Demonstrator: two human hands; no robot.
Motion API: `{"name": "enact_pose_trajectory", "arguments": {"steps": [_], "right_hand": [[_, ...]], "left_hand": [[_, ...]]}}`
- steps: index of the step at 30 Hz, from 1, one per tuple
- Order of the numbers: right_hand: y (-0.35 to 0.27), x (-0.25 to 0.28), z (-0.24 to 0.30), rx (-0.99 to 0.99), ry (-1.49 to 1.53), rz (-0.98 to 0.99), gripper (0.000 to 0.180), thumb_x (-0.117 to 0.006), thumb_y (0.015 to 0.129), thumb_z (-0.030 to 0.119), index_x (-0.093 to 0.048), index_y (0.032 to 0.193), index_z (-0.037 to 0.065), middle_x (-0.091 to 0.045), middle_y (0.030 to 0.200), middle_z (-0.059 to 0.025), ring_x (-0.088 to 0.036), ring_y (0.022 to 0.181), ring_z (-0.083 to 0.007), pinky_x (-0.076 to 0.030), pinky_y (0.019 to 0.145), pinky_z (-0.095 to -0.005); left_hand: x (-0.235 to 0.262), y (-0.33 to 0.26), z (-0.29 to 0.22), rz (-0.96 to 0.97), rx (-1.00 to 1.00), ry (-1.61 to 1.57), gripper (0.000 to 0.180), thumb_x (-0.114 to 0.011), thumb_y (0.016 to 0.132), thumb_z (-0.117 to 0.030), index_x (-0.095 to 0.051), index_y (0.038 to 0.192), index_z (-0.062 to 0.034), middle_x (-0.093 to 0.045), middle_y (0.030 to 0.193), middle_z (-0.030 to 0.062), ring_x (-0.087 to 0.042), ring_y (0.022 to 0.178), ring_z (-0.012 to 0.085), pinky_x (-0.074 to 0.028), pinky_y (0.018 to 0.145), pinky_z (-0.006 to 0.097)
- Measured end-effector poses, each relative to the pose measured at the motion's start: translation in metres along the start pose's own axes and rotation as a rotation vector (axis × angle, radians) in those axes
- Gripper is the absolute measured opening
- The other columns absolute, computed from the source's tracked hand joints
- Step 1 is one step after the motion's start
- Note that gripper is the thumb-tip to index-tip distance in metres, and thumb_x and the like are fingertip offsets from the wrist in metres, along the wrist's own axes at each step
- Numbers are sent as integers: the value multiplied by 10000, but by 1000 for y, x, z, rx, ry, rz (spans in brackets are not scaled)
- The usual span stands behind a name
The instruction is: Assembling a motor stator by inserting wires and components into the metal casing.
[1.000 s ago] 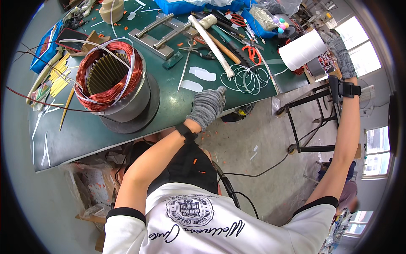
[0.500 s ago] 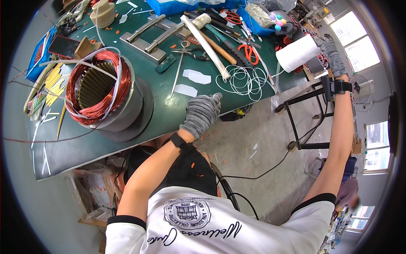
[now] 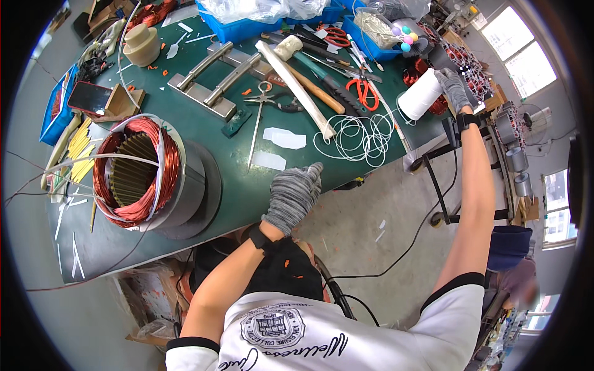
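Observation:
My left hand [image 3: 294, 195], in a grey knit glove, hovers over the front edge of the green workbench [image 3: 238, 195] with fingers loosely together, holding nothing. My right hand [image 3: 453, 88], also gloved, reaches far right and rests against a white roll [image 3: 421, 94] at the bench's right end; whether it grips the roll I cannot tell. A motor stator with copper windings [image 3: 139, 173] stands left of my left hand. White paper slips [image 3: 284, 137] and a coil of white cord [image 3: 356, 137] lie between the hands.
Scissors [image 3: 258, 117], a mallet [image 3: 309, 65], red-handled pliers [image 3: 362, 89], metal bar handles [image 3: 213, 77], a phone [image 3: 90, 98] and blue bins [image 3: 260, 25] crowd the bench. A metal stand [image 3: 448, 179] and cables sit on the floor at right. Another person's head [image 3: 513, 266] is low right.
The view has shifted so the bench sits lower and nearer. My left hand stays at the front edge; my right hand stays at the white roll.

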State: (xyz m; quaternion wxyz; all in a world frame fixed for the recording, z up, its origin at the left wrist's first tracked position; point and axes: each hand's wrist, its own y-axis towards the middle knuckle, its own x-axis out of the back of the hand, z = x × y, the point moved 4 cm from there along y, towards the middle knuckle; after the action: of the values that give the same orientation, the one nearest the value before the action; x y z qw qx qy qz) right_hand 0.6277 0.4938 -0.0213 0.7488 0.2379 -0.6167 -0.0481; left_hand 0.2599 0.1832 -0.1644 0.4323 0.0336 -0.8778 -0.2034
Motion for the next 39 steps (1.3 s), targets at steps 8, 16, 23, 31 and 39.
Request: {"name": "enact_pose_trajectory", "arguments": {"steps": [8,16,23,31,39], "right_hand": [[-55,15,131,-47,-329,-525,318,-603,749,298,-530,957,69,-549,1005,-141,-504,978,-295,-378,844,-453],[-75,-64,156,38,-480,-92,236,-617,721,219,-622,953,177,-472,1173,-32,-459,1010,-275,-407,836,-365],[-84,-117,124,129,-354,34,229,-623,715,206,-606,905,79,-546,1045,-171,-487,984,-340,-404,865,-396],[-196,-26,210,-363,799,482,63,-488,777,98,-500,783,37,-517,693,-41,-519,677,-116,-419,584,-261],[-259,49,318,101,701,630,63,-494,753,30,-497,810,58,-493,670,-72,-494,606,-138,-422,575,-278]], "left_hand": [[8,-5,8,-12,22,49,231,-563,766,-173,-590,988,-118,-555,617,106,-529,552,278,-420,511,404],[2,-2,6,25,27,42,219,-554,774,-183,-589,980,-117,-555,622,112,-531,554,285,-413,504,410],[7,2,-4,49,18,49,206,-556,771,-189,-591,961,-117,-565,632,117,-544,563,292,-425,512,411],[23,-11,5,-159,173,-249,226,-477,870,-165,-576,1062,-99,-589,694,113,-577,617,214,-447,558,327],[73,-6,-41,-58,-27,-961,349,-389,935,-252,-463,1199,-37,-592,999,95,-561,852,158,-446,749,271]]}}
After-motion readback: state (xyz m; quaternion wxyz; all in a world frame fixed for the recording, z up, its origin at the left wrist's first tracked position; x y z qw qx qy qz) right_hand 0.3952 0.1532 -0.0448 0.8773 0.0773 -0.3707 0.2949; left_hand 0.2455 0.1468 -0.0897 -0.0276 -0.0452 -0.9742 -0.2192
